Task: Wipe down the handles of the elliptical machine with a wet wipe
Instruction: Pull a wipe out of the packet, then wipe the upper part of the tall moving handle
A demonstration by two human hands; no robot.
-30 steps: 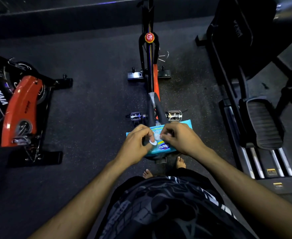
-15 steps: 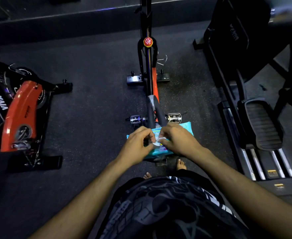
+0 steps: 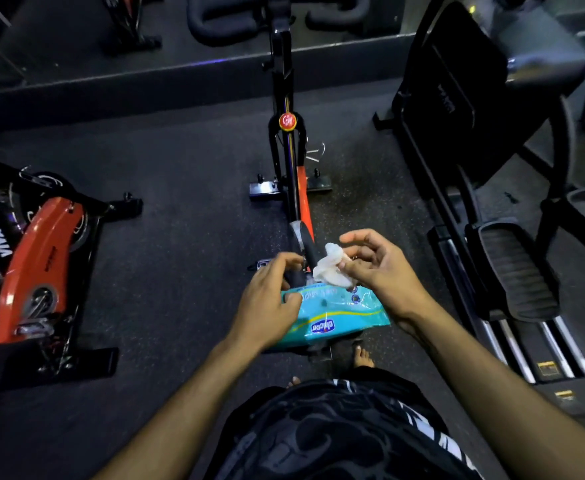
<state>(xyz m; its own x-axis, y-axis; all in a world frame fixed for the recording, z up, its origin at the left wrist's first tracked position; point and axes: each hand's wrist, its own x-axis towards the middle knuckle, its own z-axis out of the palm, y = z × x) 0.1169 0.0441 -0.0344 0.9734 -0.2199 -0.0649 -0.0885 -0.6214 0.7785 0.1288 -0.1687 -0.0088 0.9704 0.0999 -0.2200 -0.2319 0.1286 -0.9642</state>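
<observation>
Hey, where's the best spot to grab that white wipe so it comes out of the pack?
Pinch the wet wipe at its bunched upper end, coming from above. It stands crumpled above the top edge of the blue wipe pack, where the right hand already pinches it; the left hand holds the pack steady.

Dim gym, cool bluish cast, deep shadows in the corners; wide-angle bending at edges; slight softness, glare top right.

Left grip point(image 3: 270, 299) curled and holding, right grip point(image 3: 374, 268) pinching, forearms converging
</observation>
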